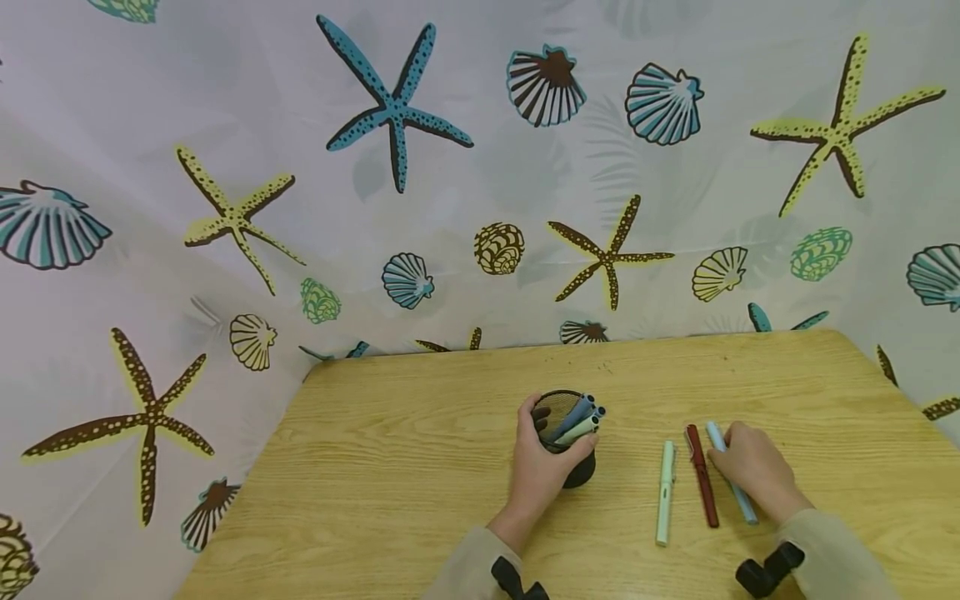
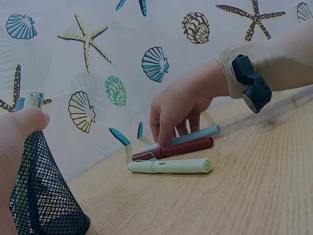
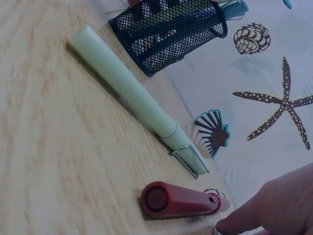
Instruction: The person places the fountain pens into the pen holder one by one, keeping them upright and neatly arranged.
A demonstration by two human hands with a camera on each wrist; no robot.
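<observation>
My left hand (image 1: 540, 458) grips a black mesh pen cup (image 1: 580, 475), tilted in the head view, fingers at the far rim and thumb at the near side. Inside the cup stand several pens (image 1: 577, 419), blue and pale green. My right hand (image 1: 756, 472) pinches a light blue pen (image 1: 742, 502) lying on the table; its fingertips are partly hidden. Just left of it lies a dark red pen (image 1: 702, 479). Farther left, between cup and red pen, is a pale green pen (image 1: 664, 500) with a metal clip, seen close in the right wrist view.
The wooden table (image 1: 405, 450) carries the cup and the loose pens. Behind it and along its sides hangs a white cloth (image 1: 450, 208) printed with starfish and shells. A black wrist device (image 1: 770, 570) sits on the right sleeve.
</observation>
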